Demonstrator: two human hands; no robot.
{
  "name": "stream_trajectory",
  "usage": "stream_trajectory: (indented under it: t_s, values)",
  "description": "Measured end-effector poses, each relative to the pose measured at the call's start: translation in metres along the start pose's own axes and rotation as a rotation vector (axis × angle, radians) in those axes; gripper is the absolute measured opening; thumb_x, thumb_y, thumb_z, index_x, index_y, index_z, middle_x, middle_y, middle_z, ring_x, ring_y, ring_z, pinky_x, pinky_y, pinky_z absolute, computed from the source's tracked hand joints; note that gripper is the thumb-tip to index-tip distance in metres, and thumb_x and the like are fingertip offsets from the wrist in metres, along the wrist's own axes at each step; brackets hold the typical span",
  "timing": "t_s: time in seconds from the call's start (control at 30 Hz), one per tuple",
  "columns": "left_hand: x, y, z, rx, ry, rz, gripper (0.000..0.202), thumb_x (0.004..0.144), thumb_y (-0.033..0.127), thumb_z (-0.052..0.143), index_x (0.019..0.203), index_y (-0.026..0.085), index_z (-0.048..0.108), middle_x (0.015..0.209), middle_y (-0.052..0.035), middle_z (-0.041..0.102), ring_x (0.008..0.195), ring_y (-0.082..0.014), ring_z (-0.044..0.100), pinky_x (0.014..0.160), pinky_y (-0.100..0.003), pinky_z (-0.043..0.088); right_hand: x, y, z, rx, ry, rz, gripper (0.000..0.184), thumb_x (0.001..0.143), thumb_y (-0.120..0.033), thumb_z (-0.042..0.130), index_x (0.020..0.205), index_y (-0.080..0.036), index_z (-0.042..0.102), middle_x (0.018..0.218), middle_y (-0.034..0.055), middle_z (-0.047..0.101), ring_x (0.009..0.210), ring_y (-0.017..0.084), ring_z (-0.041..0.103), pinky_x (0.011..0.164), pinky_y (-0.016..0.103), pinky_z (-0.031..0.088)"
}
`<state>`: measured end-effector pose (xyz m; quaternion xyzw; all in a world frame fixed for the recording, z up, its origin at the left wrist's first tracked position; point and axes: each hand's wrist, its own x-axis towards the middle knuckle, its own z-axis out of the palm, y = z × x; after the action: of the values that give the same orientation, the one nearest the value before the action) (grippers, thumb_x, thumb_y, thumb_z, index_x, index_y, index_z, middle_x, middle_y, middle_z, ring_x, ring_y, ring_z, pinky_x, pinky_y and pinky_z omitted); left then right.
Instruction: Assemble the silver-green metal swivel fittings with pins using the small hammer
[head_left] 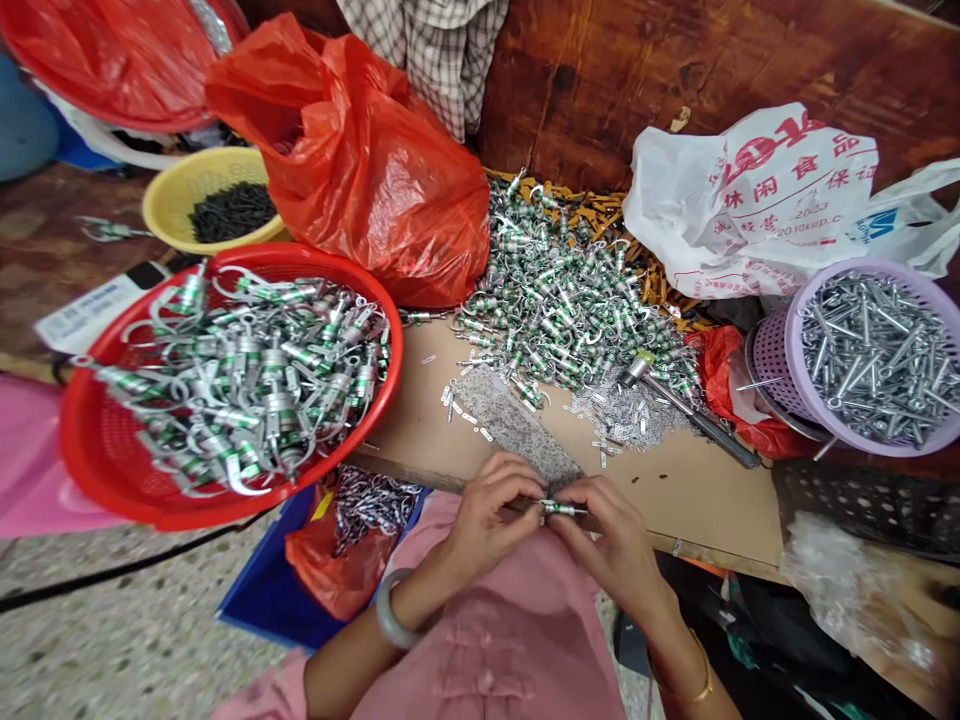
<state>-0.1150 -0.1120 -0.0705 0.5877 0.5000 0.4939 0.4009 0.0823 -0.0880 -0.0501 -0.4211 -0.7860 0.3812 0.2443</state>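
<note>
Near the table's front edge, both hands pinch a small silver metal hook fitting with green bands (561, 508). My left hand (491, 510) closes its fingers on the left end, hiding that part. The fingers of my right hand (611, 535) are closed at the right end, where a thin pin shows. Just beyond the hands lies a speckled grey metal plate (517, 425). A heap of similar green-banded hook fittings (559, 300) spreads behind it. Small flat metal tabs (630, 412) are piled on the right, with a hammer (686, 410) lying across their edge.
On the left stands a red basket (394, 330) full of hook fittings, behind it a yellow basket (161, 215) of black pieces. A red plastic bag (375, 160) stands alongside. At right are a purple basket (795, 340) of metal pins and a white plastic bag (750, 200).
</note>
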Motion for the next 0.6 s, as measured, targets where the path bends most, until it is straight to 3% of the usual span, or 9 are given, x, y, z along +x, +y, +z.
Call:
stream_trajectory:
  t_s: [0.2,0.37,0.6]
  values:
    - [0.003,0.0,-0.003,-0.043,-0.176,0.025,0.013,0.083,0.007,0.063,0.083,0.019,0.069,0.082,-0.0049,0.073,0.08,-0.0185,0.067,0.074,-0.029,0.051,-0.005,0.004,0.002,0.11,0.009,0.083,0.009,0.095,-0.03,0.066,0.101,-0.024,0.067,0.091,0.0045,0.068,0.085,0.019,0.066,0.073,0.029,0.054]
    - [0.0,0.001,-0.001,-0.077,-0.22,-0.079,0.017,0.078,0.004,0.061,0.078,0.02,0.067,0.079,-0.0043,0.072,0.078,-0.0186,0.067,0.072,-0.028,0.05,-0.013,0.004,0.008,0.234,0.031,0.222,0.012,0.092,-0.034,0.07,0.098,-0.024,0.07,0.091,0.0042,0.068,0.084,0.019,0.066,0.072,0.028,0.054]
    - [-0.006,-0.003,0.002,-0.17,-0.225,-0.076,0.013,0.078,0.008,0.062,0.078,0.019,0.069,0.079,-0.0057,0.073,0.078,-0.0197,0.067,0.074,-0.029,0.05,-0.016,-0.001,0.01,0.309,0.068,0.316,0.014,0.085,-0.035,0.076,0.089,-0.022,0.072,0.082,0.0025,0.07,0.077,0.018,0.065,0.069,0.026,0.052]
